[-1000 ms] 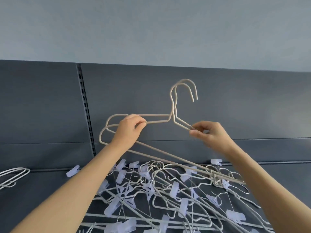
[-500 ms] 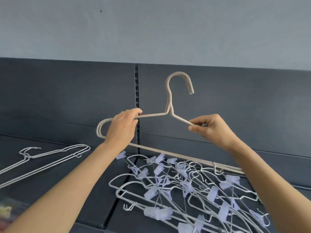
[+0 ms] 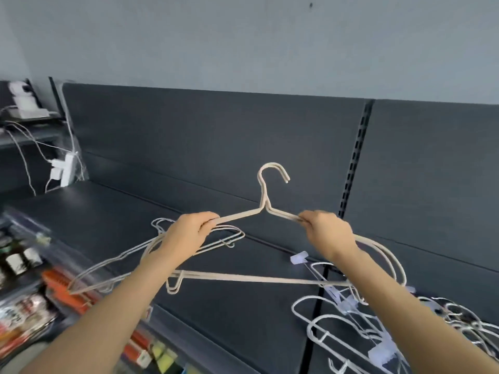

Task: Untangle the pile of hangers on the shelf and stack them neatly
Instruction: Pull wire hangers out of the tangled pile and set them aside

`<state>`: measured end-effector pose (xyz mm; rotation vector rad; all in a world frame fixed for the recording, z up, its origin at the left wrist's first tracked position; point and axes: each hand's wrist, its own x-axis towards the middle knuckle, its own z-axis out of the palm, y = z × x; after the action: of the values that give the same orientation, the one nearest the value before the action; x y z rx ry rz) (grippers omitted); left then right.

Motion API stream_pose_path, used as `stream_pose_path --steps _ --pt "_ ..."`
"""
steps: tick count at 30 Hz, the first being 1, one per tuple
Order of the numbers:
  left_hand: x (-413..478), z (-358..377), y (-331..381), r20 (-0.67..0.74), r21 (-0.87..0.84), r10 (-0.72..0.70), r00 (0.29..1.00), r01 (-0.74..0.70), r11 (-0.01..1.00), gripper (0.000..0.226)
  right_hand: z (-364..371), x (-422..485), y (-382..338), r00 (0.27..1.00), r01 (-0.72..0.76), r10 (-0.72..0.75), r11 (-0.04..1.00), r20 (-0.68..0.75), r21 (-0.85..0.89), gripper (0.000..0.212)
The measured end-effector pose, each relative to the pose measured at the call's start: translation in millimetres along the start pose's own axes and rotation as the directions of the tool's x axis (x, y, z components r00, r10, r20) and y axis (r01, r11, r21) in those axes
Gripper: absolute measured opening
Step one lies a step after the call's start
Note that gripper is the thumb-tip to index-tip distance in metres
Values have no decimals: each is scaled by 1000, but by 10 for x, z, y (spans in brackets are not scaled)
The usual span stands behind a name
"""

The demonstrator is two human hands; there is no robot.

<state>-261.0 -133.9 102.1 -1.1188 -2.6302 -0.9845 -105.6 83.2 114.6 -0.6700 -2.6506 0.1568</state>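
Observation:
Two beige wire hangers [image 3: 263,194], laid together as a pair, are held up above the dark shelf [image 3: 129,211], hooks pointing up. My left hand [image 3: 186,232] grips their left shoulder and my right hand [image 3: 328,233] grips the right shoulder. Their bottom bar [image 3: 259,278] runs across between my forearms. A few white wire hangers [image 3: 226,238] lie flat on the shelf to the left, partly behind my left arm. The tangled pile of white hangers with pale clips [image 3: 351,319] lies at the lower right.
The shelf's dark back panel has a slotted upright [image 3: 356,155]. At far left hang a white power strip and cables [image 3: 63,170], with a small white device [image 3: 23,99] above them. Packaged goods [image 3: 29,309] fill the lower shelf at bottom left.
The view has swung left, and both hands have carried the beige pair leftward, away from the tangled pile and over the hangers lying flat. Both grips are unchanged.

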Motion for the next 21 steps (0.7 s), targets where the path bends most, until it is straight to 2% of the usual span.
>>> stream_pose_path --steps 3,4,7,9,12,15,18,20,21 --pt "76 -188 -630 82 47 -39 996 35 998 34 422 324 -418 997 -7 -4 990 78 137 20" --pt "94 -249 -841 153 104 -49 987 34 994 48 536 431 -524 993 -7 -18 979 120 206 19" --pt "63 -340 -1342 391 393 -96 915 -71 917 117 825 730 -785 973 44 -115 943 200 331 16" --pt "-13 -369 -1535 457 502 -105 883 -159 850 133 992 885 -961 958 76 -163 938 236 339 15" --pt "-51 -399 -1794 418 580 -96 903 -184 793 134 1195 1043 -1225 941 75 -193 921 279 383 18" --pt "-23 -435 -2032 353 581 -93 931 -140 802 126 1412 1199 -1439 934 57 -193 911 300 408 15" --pt "6 -463 -2165 353 524 -129 927 -82 848 122 1559 1326 -1591 931 125 -202 959 303 256 21" --pt "40 -460 -2247 358 490 -192 914 -9 872 121 1610 1370 -1614 932 145 -182 980 314 138 36" --pt "61 -443 -2301 360 476 -240 902 43 878 120 1634 1372 -1609 933 139 -176 981 314 135 41"
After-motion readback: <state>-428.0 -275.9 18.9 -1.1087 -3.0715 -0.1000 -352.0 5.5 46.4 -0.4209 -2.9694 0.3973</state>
